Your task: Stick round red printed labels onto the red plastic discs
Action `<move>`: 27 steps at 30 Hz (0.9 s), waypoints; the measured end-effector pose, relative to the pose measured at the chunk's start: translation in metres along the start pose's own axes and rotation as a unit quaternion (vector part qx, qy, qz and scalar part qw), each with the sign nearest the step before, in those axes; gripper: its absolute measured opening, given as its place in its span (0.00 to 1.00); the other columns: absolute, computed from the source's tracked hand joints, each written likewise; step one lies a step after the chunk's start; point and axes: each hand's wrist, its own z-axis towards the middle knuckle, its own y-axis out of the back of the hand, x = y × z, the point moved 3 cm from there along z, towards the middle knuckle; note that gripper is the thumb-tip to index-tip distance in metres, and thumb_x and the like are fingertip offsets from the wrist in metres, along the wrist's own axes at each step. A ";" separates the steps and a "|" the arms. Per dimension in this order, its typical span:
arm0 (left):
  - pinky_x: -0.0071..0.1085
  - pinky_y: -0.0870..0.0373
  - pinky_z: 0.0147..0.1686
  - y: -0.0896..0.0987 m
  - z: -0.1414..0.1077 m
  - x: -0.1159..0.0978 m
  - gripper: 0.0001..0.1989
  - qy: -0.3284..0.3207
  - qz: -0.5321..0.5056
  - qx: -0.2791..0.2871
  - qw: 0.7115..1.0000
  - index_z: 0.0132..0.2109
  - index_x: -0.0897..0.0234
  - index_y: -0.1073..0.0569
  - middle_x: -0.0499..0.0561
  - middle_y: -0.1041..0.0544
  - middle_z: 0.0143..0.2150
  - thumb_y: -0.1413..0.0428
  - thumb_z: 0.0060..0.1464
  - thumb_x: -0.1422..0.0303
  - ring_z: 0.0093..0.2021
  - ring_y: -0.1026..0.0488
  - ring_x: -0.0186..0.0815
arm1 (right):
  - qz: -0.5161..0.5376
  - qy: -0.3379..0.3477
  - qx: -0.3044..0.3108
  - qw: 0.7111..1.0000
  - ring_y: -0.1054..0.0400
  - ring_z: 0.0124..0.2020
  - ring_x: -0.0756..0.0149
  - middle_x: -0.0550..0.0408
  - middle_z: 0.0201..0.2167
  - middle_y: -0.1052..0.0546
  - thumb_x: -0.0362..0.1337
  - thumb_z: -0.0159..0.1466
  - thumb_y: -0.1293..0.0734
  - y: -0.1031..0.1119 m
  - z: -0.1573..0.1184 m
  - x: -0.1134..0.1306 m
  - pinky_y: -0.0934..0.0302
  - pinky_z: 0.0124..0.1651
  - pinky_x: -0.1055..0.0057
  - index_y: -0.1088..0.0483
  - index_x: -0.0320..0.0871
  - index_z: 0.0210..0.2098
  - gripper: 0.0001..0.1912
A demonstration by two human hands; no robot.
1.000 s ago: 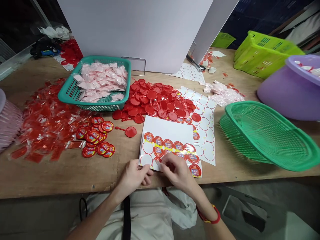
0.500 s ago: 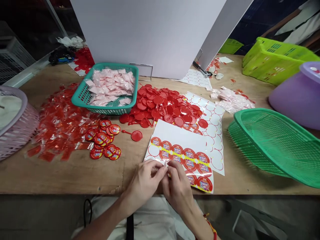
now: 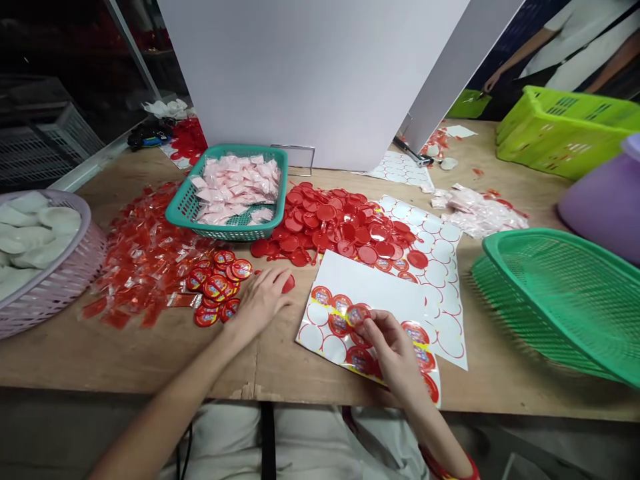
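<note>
My right hand pinches a round red sticker between thumb and fingertips, just above the sticker sheet. Several printed circles remain on that sheet, and white gaps show at its left. My left hand reaches over a single red plastic disc lying on the table; its fingers are stretched out and partly cover the disc and its thin stem. Close by on the left lies a small heap of labelled discs. Behind the sheet spreads a pile of plain red discs.
A teal basket holds pink packets. Red packets heap beside a pink basket of white pieces. At right stand a green basket, a yellow-green crate and a purple container. A white panel rises behind. Another person stands back right.
My hands were together over the sheet's front edge. Now the left has moved left to the single disc, and the right holds a sticker over the sheet. The view has shifted slightly.
</note>
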 end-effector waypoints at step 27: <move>0.38 0.35 0.47 -0.036 -0.034 -0.053 0.23 -0.013 -0.142 -0.019 0.990 0.54 0.64 0.36 0.55 0.28 0.48 0.45 0.50 0.70 0.48 0.34 0.40 | -0.243 0.184 -0.001 0.952 0.35 0.35 0.61 0.46 0.41 0.31 0.33 0.58 0.37 -0.025 -0.009 -0.006 0.38 0.37 0.61 0.51 0.43 0.57 0.30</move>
